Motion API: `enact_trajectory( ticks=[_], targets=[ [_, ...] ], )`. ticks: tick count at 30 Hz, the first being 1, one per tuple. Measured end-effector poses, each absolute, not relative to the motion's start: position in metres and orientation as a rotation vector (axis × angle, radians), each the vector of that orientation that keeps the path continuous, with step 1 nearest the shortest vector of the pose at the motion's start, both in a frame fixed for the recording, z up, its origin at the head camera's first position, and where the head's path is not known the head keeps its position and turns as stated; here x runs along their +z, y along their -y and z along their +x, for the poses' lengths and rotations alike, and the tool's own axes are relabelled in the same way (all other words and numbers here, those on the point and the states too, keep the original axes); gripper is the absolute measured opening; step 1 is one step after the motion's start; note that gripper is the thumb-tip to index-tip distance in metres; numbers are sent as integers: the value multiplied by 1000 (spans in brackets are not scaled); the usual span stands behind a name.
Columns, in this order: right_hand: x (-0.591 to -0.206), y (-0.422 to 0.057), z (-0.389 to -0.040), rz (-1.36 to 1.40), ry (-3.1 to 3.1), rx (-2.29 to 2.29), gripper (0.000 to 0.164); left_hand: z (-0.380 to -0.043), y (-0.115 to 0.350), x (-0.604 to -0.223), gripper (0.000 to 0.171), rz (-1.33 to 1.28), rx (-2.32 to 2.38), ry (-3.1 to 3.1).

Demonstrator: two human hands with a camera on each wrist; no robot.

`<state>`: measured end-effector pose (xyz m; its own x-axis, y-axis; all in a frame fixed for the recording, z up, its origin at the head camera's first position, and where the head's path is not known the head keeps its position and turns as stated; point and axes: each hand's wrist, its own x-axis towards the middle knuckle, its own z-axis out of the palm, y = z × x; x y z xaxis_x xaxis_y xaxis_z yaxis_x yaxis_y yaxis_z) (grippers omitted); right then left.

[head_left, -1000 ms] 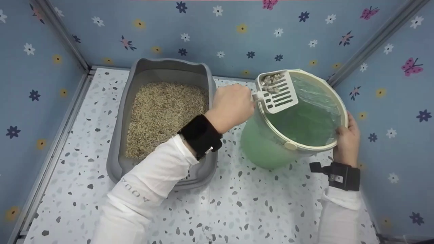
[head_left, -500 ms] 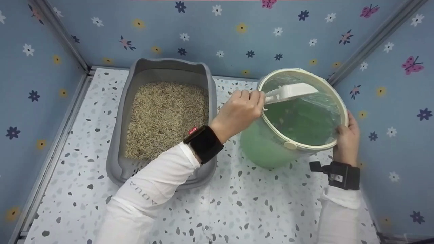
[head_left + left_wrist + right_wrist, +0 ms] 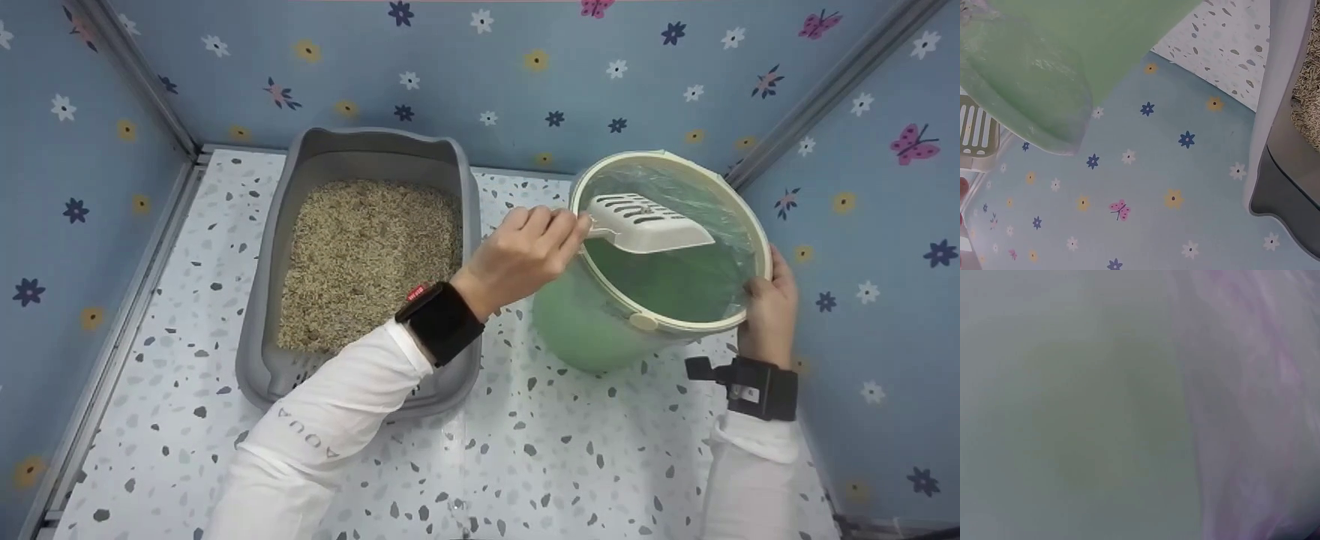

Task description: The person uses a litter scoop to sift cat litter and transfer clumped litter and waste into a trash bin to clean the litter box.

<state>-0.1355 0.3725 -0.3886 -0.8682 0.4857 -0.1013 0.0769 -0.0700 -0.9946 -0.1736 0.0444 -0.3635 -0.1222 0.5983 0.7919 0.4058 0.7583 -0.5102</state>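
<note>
My left hand (image 3: 529, 244) grips the handle of a white slotted litter scoop (image 3: 645, 234). The scoop is turned over above the bin's mouth, slots facing up and its lip pointing right. A small speck shows near its slots. In the left wrist view the scoop (image 3: 979, 149) appears at the left edge beside fingers (image 3: 963, 188). My right hand (image 3: 769, 315) holds the rim of the green bin (image 3: 592, 330) on its right side, thumb over the edge. Clear plastic liner (image 3: 697, 195) covers the inside wall. The right wrist view is blurred, filled by pale green and crinkled plastic.
A grey litter box (image 3: 251, 352) with tan granular litter (image 3: 367, 262) stands left of the bin. Both are on a white speckled surface (image 3: 480, 480). Blue flowered panels (image 3: 510, 82) enclose the back and sides.
My left hand has rolled the scoop from level to upside down over the bin. The clumps it carried a second ago have dropped out. My right hand stays on the rim.
</note>
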Motion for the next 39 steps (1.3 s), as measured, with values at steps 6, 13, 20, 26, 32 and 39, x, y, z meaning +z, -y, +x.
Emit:
enact_trajectory(
  ticks=[6, 13, 20, 26, 32, 39],
  targets=[
    [-390, -373, -135, -616, 1961, 1977, 69, -169, -41, -360, 18, -762, -170, 1967],
    [-390, -374, -135, -633, 1961, 1985, 69, -164, -27, -360, 19, -671, -648, 2233],
    [-391, -372, -135, -604, 1940, 2007, 69, -161, 3, -371, 23, -504, -962, 2417],
    [-391, -371, -135, -584, 1920, 2032, 69, -165, 50, -384, 24, -285, -1033, 2577],
    [-389, -371, -132, -581, 1940, 2019, 67, -162, 105, -404, 27, -71, -969, 2738],
    [-389, -372, -133, -608, 1949, 2008, 67, -154, 146, -421, 31, 20, -930, 2862]
  ],
)
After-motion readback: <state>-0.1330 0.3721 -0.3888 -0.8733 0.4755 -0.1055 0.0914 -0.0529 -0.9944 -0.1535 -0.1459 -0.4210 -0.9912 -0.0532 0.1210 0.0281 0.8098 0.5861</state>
